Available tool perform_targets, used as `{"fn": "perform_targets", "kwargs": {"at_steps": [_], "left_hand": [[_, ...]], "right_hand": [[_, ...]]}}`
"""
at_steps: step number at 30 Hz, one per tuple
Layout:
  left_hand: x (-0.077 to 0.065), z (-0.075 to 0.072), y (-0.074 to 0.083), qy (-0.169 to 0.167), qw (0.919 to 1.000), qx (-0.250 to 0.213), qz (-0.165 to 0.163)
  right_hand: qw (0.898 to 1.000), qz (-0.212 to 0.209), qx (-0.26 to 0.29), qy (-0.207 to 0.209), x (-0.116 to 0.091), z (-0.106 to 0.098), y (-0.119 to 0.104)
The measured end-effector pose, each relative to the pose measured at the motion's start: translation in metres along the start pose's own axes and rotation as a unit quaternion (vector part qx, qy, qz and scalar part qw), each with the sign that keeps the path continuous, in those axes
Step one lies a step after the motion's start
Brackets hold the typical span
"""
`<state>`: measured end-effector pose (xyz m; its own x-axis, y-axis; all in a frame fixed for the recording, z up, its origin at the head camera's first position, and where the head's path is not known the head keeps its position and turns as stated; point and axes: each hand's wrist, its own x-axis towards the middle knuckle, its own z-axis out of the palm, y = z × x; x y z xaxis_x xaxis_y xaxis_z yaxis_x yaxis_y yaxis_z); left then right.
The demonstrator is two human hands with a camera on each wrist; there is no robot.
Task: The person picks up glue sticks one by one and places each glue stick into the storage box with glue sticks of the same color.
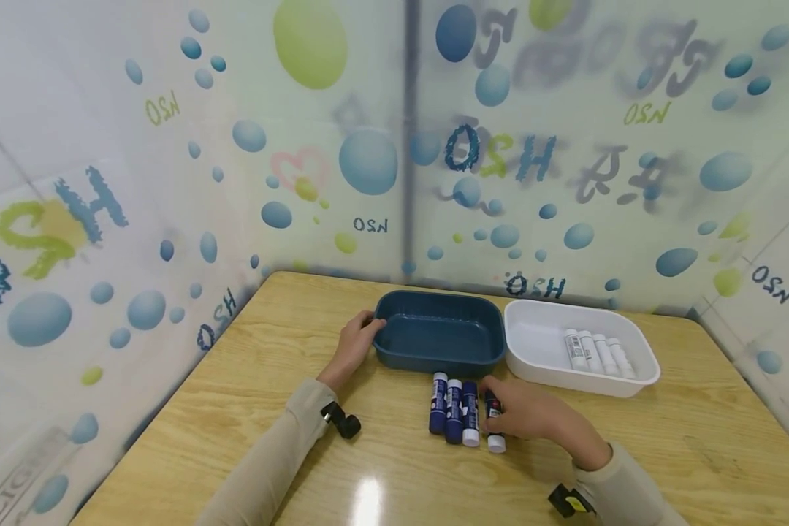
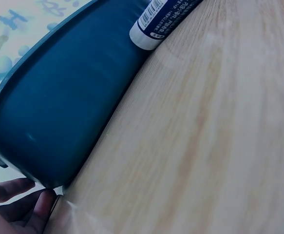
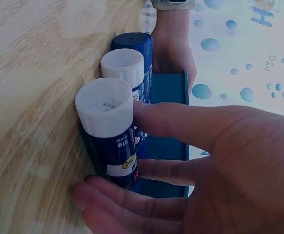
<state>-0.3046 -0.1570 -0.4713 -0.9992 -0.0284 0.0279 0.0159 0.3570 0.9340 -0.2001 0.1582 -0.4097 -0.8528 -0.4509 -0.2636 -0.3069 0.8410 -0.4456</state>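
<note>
My left hand [image 1: 353, 345] holds the left end of a dark blue plastic bin [image 1: 439, 359], with the thumb over its rim. In the left wrist view, fingertips touch the bin's lower corner. In front of the bin, my right hand [image 1: 532, 410] grips the rightmost navy glue stick [image 1: 495, 422] between thumb and fingers. Its white end [image 3: 105, 109] points toward the right wrist camera. Just left of it, several navy-and-white glue sticks [image 1: 454, 413] lie side by side on the table. The nearest of these [image 1: 470, 415] has its white end toward me.
Right of the blue bin, touching or nearly so, is a white bin [image 1: 565, 378] with several white glue sticks [image 1: 598, 353] in a row. Both stand on a wooden table [image 1: 289, 321] near its back edge. Printed curtains [image 1: 342, 241] hang behind and on both sides.
</note>
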Motion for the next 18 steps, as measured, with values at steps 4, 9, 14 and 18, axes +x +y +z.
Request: {"fn": "perform_targets", "kwargs": {"at_steps": [4, 9, 14, 18], "left_hand": [[-0.0008, -0.0003, 0.001, 0.002, 1.0, 0.0, -0.001], [-0.0009, -0.0007, 0.0027, 0.005, 1.0, -0.002, -0.002], [-0.0019, -0.0014, 0.0025, 0.005, 1.0, -0.004, -0.001], [-0.0032, -0.0014, 0.001, 0.003, 1.0, -0.002, 0.003]], "right_hand": [[1.0, 0.001, -0.004, 0.002, 0.0006, 0.001, 0.0013], [1.0, 0.003, -0.011, 0.002, 0.0014, 0.0005, 0.0014], [1.0, 0.014, 0.005, -0.005, 0.0019, 0.0016, 0.0008], [1.0, 0.019, 0.019, -0.008, 0.0008, 0.0045, 0.0007]]}}
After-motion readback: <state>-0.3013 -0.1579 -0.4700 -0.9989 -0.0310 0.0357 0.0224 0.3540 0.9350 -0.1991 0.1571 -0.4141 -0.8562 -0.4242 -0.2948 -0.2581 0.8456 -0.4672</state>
